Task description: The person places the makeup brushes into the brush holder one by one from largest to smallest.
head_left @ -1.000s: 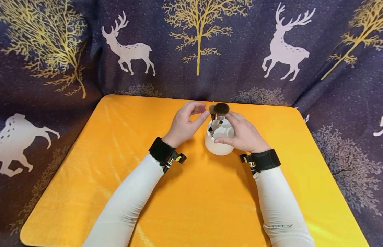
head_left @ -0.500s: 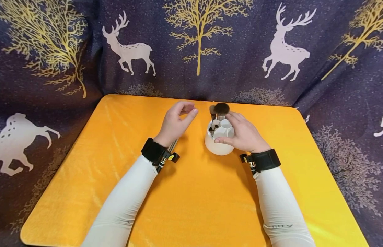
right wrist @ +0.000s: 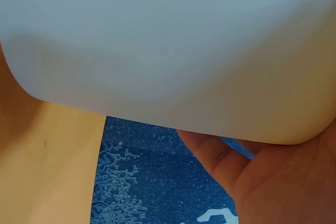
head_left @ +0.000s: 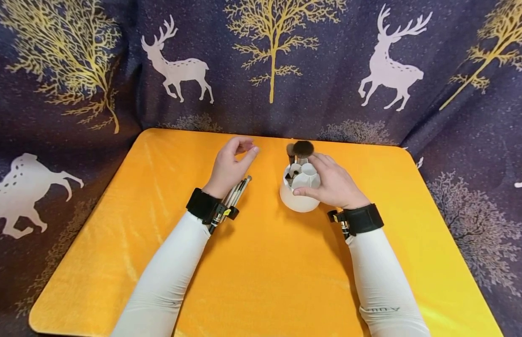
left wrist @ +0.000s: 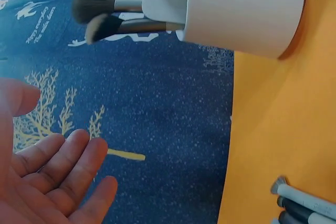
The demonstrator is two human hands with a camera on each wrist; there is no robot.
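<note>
Holder (head_left: pixel 299 202) on table (head_left: pixel 265 276); curtain (head_left: pixel 324 84) behind

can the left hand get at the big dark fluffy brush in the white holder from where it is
Likely yes: the left hand looks empty and the big brush stands above the rim of the holder, though a smaller brush on that side may crowd the fingers.

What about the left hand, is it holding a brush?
No, the left hand has nothing between its thumb and fingers.

Lettering (head_left: pixel 383 309) on right sleeve (head_left: pixel 380 271), brush handle (left wrist: pixel 310 200), backdrop (left wrist: pixel 173 103): too blurred to read.
</note>
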